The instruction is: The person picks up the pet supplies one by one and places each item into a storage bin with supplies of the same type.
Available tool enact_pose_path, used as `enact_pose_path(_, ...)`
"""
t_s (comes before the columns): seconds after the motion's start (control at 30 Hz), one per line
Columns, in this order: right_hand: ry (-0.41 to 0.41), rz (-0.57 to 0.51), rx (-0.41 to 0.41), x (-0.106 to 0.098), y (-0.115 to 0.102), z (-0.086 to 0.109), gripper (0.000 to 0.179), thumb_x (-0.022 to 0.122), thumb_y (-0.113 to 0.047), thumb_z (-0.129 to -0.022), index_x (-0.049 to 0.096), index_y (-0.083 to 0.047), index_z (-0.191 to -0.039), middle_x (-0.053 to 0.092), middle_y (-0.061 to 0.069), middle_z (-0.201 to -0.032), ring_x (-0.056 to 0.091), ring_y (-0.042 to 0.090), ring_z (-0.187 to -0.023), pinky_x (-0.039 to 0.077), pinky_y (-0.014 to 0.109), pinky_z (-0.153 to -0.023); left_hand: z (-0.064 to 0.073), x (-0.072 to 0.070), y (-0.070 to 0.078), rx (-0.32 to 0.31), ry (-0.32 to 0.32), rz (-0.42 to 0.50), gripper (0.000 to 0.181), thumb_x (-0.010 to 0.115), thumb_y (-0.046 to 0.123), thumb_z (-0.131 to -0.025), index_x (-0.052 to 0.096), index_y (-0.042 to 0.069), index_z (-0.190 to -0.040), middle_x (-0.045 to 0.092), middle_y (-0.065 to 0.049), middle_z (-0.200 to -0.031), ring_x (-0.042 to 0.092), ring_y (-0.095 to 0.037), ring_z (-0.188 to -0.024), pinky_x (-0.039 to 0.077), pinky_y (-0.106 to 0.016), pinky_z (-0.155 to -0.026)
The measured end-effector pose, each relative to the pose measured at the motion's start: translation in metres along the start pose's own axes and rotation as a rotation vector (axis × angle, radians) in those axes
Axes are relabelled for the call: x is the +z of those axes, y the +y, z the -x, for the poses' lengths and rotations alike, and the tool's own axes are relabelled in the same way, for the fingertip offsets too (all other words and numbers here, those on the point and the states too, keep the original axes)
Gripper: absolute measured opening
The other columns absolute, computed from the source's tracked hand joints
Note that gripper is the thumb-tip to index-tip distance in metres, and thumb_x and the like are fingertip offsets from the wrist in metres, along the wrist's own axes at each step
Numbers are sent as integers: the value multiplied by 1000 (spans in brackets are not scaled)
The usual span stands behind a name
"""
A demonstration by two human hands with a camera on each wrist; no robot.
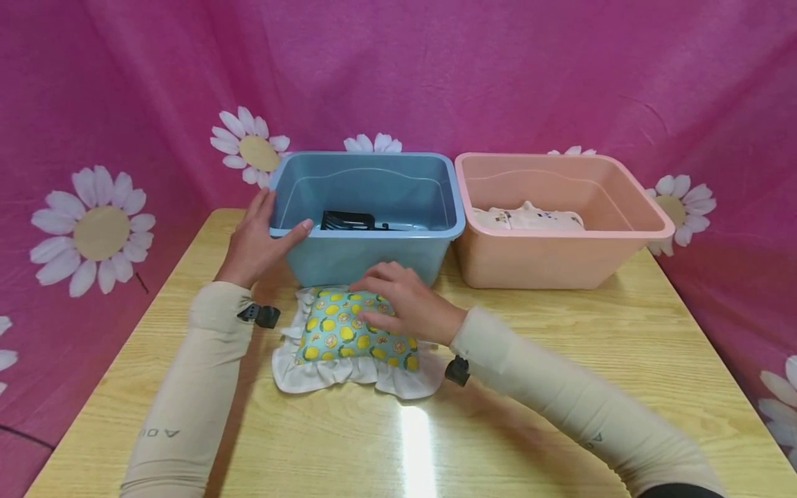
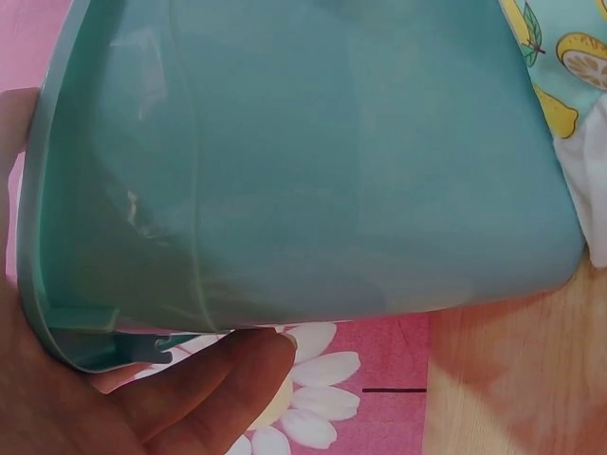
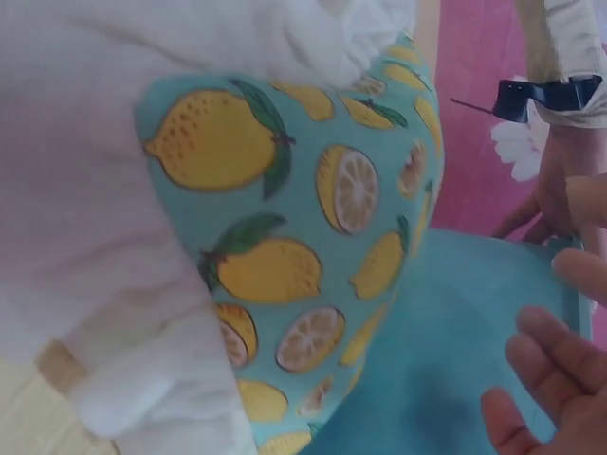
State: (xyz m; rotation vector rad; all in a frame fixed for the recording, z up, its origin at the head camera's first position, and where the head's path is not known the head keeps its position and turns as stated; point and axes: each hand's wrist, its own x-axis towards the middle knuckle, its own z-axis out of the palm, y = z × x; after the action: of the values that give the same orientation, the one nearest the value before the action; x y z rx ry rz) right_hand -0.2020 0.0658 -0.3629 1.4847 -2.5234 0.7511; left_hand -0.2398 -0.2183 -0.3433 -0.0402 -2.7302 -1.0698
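My left hand (image 1: 250, 243) holds the front left corner of a blue plastic bin (image 1: 373, 252), its thumb over the front rim and its fingers along the outer side. The left wrist view shows the fingers bent around that rim. In front of the bin lies a small cushion (image 1: 349, 328) with a lemon print and a white ruffled edge. Over the cushion's upper right part is my right hand (image 1: 407, 304), palm down with fingers loosely spread. From the right wrist, the right hand's fingers (image 3: 560, 346) show apart from the cushion, with nothing between them.
A black slotted utensil (image 1: 349, 220) lies inside the blue bin. Close against its right side stands a pink bin (image 1: 529, 259) with a pale printed cloth item (image 1: 535, 218) in it. Both stand on a wooden table (image 1: 324, 443) before a magenta daisy-print curtain (image 1: 398, 76).
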Motion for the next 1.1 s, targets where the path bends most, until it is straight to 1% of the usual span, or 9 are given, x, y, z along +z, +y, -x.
enact_pose_path(0.17, -35, 18, 49, 8, -2, 2, 46, 66, -39, -90, 59, -17, -130, 53, 2, -123, 44, 15, -112, 37, 33, -86, 1, 1, 0, 0, 3, 3, 99, 59, 66, -82, 12, 20, -156, 9, -4, -161, 24, -39, -141, 37, -65, -99)
enact_pose_path(0.33, -57, 51, 96, 17, -4, 1, 54, 66, -45, -89, 56, -16, -134, 50, 6, -130, 43, 20, -117, 37, 37, -88, 1, 0, 0, -7, 3, -1, 99, 59, 66, -82, 11, 20, -156, 8, -5, -162, 23, -40, -141, 36, -65, -99)
enact_pose_path(0.5, -86, 49, 143, 25, -5, 1, 62, 65, -49, -89, 51, -17, -140, 45, 12, -138, 40, 25, -124, 36, 41, -90, 0, 1, 0, 2, 5, -1, 99, 59, 66, -82, 12, 19, -156, 9, -5, -161, 25, -40, -140, 35, -66, -100)
enact_pose_path(0.63, -99, 63, 157, 30, -5, 3, 65, 64, -52, -88, 47, -19, -142, 41, 15, -142, 38, 29, -127, 35, 42, -89, -1, 1, 0, 8, 5, -3, 99, 59, 66, -83, 13, 19, -156, 10, -5, -161, 25, -40, -140, 35, -66, -101)
enact_pose_path(0.8, -113, 96, 161, 38, -5, 5, 69, 62, -56, -87, 44, -21, -144, 36, 16, -146, 34, 32, -132, 32, 49, -95, 0, 0, 1, 16, 8, -10, 97, 58, 64, -84, 13, 18, -156, 10, -5, -161, 25, -39, -140, 34, -66, -102)
enact_pose_path(0.9, -150, 130, 169, 42, -4, 5, 75, 60, -61, -86, 39, -22, -147, 32, 16, -149, 31, 33, -135, 29, 53, -99, 0, 0, 1, 18, 6, -10, 97, 58, 64, -84, 13, 17, -156, 9, -5, -161, 24, -39, -140, 33, -66, -102)
enact_pose_path(1.0, -205, 165, 185, 45, -3, 5, 81, 56, -67, -85, 32, -24, -150, 27, 15, -152, 25, 33, -139, 26, 55, -102, 0, 0, 1, 13, 5, -11, 97, 58, 65, -84, 13, 17, -156, 8, -5, -162, 23, -39, -141, 33, -66, -102)
enact_pose_path(1.1, -238, 182, 201, 48, -2, 5, 86, 54, -70, -84, 27, -25, -152, 22, 15, -154, 22, 34, -141, 23, 56, -105, 1, 1, 1, 5, 4, -11, 97, 58, 65, -84, 13, 18, -156, 8, -5, -162, 22, -39, -141, 33, -66, -102)
